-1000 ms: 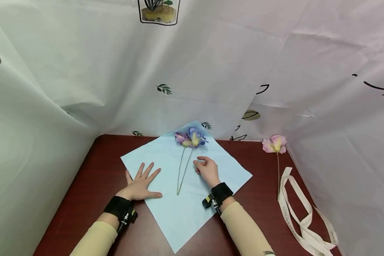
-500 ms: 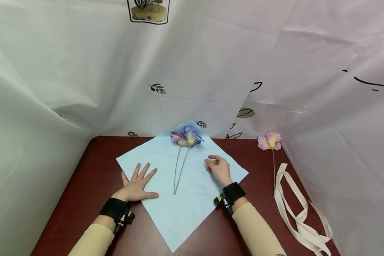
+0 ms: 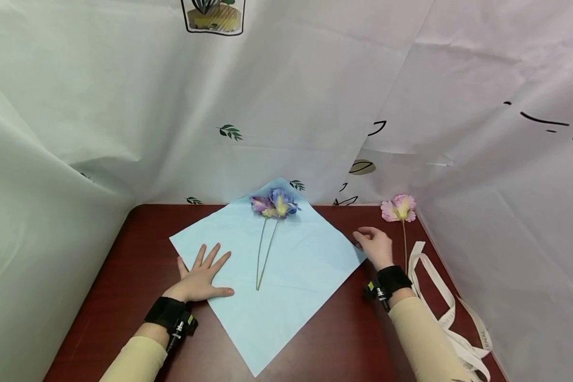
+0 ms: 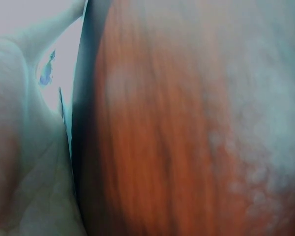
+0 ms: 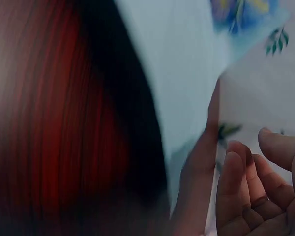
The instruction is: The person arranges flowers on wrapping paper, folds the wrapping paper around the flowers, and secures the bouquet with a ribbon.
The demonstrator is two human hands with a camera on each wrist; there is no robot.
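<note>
A light-blue sheet [image 3: 310, 265] lies spread, a corner pointing near; the left hand [image 3: 199, 279] rests on its left side, the right hand [image 3: 378, 248] is by its right corner. On it lie a purple flower [image 3: 260, 205] and a blue flower [image 3: 281, 202], heads far, 2 thin stems meeting nearer. A pink flower [image 3: 399, 208] lies far right.

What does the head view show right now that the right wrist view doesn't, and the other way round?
Only the head view shows the left hand, spread with its fingertips over the sheet, and the white ribbon.

Only the right wrist view shows the inner side of the right hand up close, its thumb apart from the fingertips.

Both show part of the light blue sheet, the blue flower, and the leaf-printed backdrop.
</note>
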